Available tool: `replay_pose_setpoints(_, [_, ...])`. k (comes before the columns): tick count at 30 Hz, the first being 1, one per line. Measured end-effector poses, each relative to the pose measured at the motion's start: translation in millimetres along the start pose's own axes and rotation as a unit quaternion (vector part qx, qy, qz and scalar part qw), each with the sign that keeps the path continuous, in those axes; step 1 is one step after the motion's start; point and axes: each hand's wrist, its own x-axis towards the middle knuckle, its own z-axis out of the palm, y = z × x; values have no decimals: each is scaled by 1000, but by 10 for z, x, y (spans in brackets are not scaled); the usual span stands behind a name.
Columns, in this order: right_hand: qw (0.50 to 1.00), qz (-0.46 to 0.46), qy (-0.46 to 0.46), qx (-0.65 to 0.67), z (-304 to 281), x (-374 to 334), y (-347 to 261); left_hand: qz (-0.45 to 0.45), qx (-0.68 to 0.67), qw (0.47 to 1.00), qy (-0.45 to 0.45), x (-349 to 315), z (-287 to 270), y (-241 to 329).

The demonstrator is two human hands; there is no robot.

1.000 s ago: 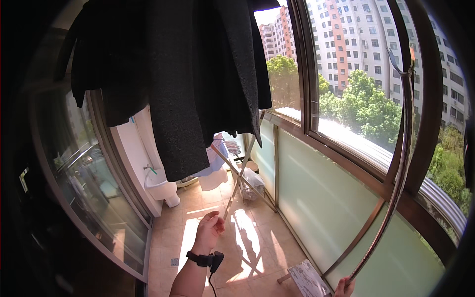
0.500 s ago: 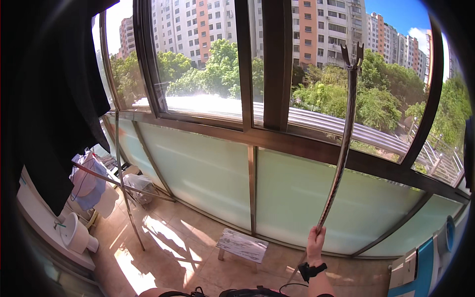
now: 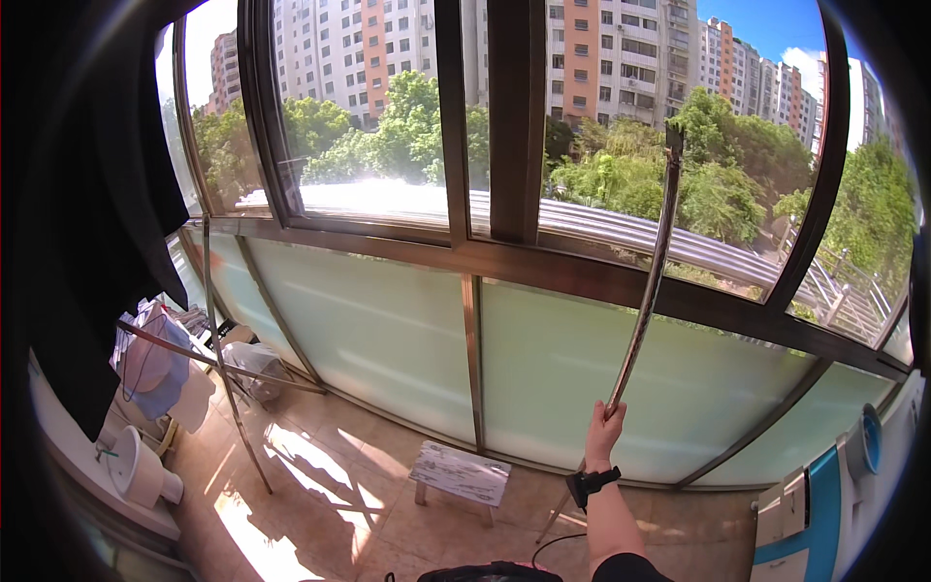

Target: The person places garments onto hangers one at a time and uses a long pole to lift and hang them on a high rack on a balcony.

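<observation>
My right hand (image 3: 603, 434), with a black band on its wrist, is closed around a long metal clothes pole (image 3: 642, 315). The pole leans up and slightly right in front of the window. Its forked tip (image 3: 674, 142) is at the height of the trees outside, and the prongs now appear nearly in line. Nothing hangs from the fork. Below my hand a thin rod (image 3: 553, 516) slants to the floor; I cannot tell whether it belongs to the pole. My left hand is out of view.
Dark clothes (image 3: 107, 223) hang at the left, by a drying rack (image 3: 221, 354). A low wooden stool (image 3: 461, 470) stands ahead by the frosted panels (image 3: 621, 373). A white basin (image 3: 136, 468) is at lower left; a blue-and-white cabinet (image 3: 824, 509) and blue basin (image 3: 866, 439) are at right.
The hand and pole have moved up and a little left in the picture. The pole has turned, so its prongs no longer look spread. The whole view has shifted slightly left.
</observation>
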Motion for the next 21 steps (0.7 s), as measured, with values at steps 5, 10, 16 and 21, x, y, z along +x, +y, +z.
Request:
replay_pose_setpoints(5, [994,-86,55,41,187,247,340,12,-7,1000,25,112,-61,91])
replay_pose_setpoints(10, [997,-77,26,8,236,317,276,-12,-24,999,21,109,-76,137])
replay_pose_setpoints(16, [994,-97,42,-36,259,493,141,-36,-45,998,-2,128,-71,71])
replay_pose_setpoints(21, [994,-72,21,-73,252,567,261,-38,-40,998,-19,13,-23,-39])
